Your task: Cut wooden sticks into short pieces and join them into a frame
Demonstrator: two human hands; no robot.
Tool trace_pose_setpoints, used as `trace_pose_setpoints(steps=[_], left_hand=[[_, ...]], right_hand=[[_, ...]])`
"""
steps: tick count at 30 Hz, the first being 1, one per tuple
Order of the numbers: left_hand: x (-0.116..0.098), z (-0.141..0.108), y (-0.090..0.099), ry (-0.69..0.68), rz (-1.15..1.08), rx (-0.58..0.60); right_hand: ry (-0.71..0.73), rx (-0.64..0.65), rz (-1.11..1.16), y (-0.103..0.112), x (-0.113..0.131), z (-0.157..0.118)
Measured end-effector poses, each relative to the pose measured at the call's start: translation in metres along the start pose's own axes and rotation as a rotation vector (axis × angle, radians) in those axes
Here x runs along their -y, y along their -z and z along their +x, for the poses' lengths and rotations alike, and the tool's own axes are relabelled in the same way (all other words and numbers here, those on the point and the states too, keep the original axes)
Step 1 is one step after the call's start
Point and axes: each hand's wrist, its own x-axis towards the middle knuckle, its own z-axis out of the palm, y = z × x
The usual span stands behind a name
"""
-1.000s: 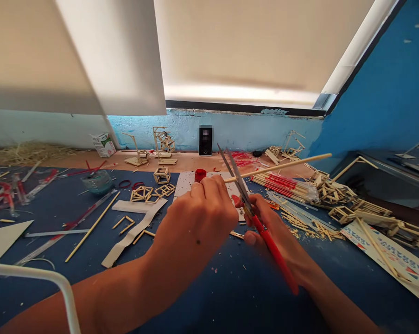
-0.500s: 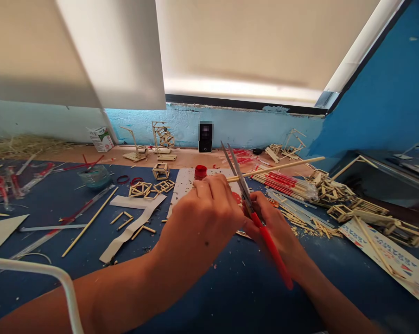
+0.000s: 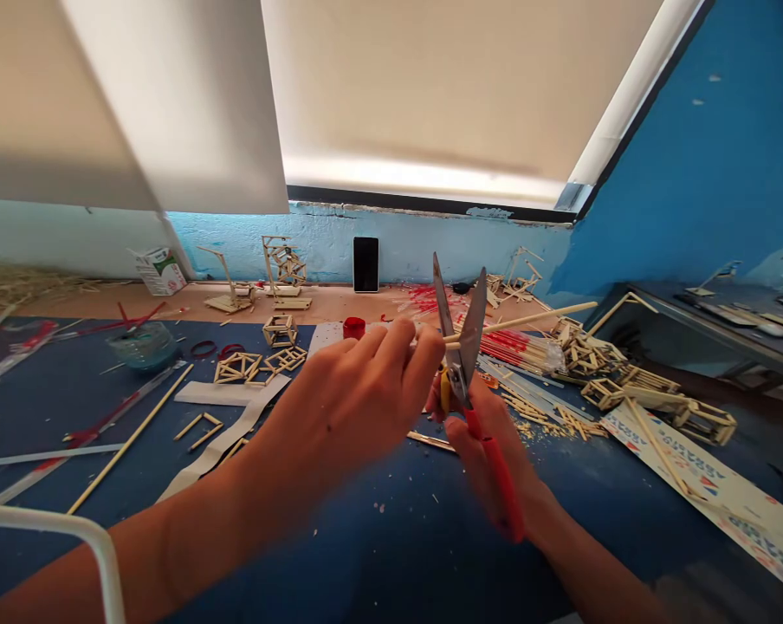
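Note:
A thin wooden stick (image 3: 540, 317) runs out to the right from the fingers of my left hand (image 3: 365, 394), which is closed on its near end. My right hand (image 3: 495, 442) grips the red-handled scissors (image 3: 473, 334). Their blades point up and stand apart, with the stick crossing between them near the pivot. Something yellow shows beside the pivot, by my right fingers. Behind my left hand, a red cap (image 3: 353, 328) stands over a white sheet partly hidden by the hand.
Small stick frames (image 3: 238, 367) and paper strips (image 3: 216, 393) lie left, near a glass jar (image 3: 143, 347). Red-wrapped sticks (image 3: 518, 348), cut pieces and stick structures (image 3: 709, 416) spread right. A phone (image 3: 366, 264) leans on the wall. A white bar (image 3: 47, 517) crosses lower left.
The scissor blades have opened wider around the stick. Both hands appear slightly further left, and the whole view has shifted, with the background moving left.

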Motion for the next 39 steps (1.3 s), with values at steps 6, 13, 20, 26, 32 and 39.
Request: trace_pose_setpoints(steps=[6, 13, 20, 26, 32, 39], left_hand=[[0.004, 0.001, -0.002, -0.045, 0.091, -0.058], [0.005, 0.003, 0.005, -0.146, 0.151, -0.089], [0.002, 0.003, 0.013, -0.179, 0.116, -0.088], [0.003, 0.004, 0.017, -0.184, 0.076, -0.085], [0.001, 0.002, 0.014, -0.177, 0.092, -0.079], [0.012, 0.001, 0.005, 0.147, -0.058, -0.019]], right_hand=[[-0.032, 0.163, 0.140, 0.004, 0.003, -0.001], [-0.107, 0.220, 0.154, 0.012, 0.014, -0.002], [-0.042, 0.175, 0.136, 0.011, 0.009, -0.002], [0.007, 0.091, 0.023, 0.007, 0.007, -0.003], [-0.016, 0.068, -0.031, 0.006, 0.006, -0.004], [-0.095, 0.165, 0.151, 0.014, 0.009, -0.010]])
